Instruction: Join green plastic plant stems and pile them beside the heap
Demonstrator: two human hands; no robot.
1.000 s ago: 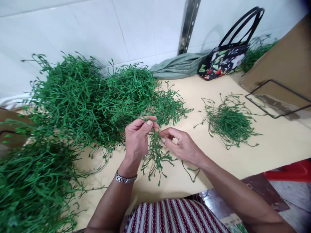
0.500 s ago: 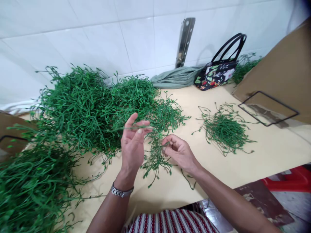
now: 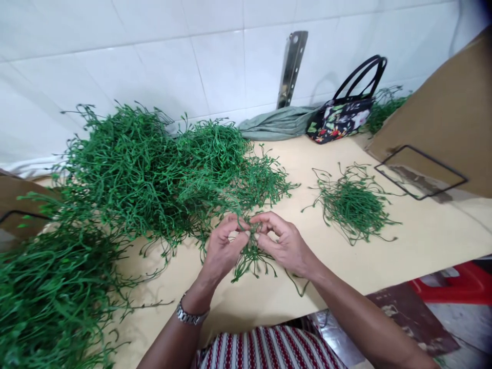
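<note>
Thin green stems with small bud tips (image 3: 253, 259) lie in a small heap under both hands at the middle of the table. My left hand (image 3: 226, 243), with a metal watch (image 3: 192, 313) at the wrist, pinches a green stem between thumb and fingers. Close beside it, my right hand (image 3: 282, 241) is also closed in a pinch on a green stem; the fingertips nearly meet, so the exact grip is partly hidden. A small separate pile of stems (image 3: 357, 205) lies to the right. Big tangled heaps of the same stems (image 3: 130, 169) spread on the left.
Another stem mass (image 3: 57, 297) fills the near left. A flowered handbag (image 3: 340, 120) and grey-green cloth (image 3: 277, 123) lie against the tiled wall. Brown cardboard (image 3: 442, 118) with a black wire frame (image 3: 423, 195) stands right. A red plastic stool (image 3: 457, 284) is below the table edge.
My left hand has come down and to the right, from raised with fingers spread to a pinch against the right hand's fingertips. The right hand has hardly moved.
</note>
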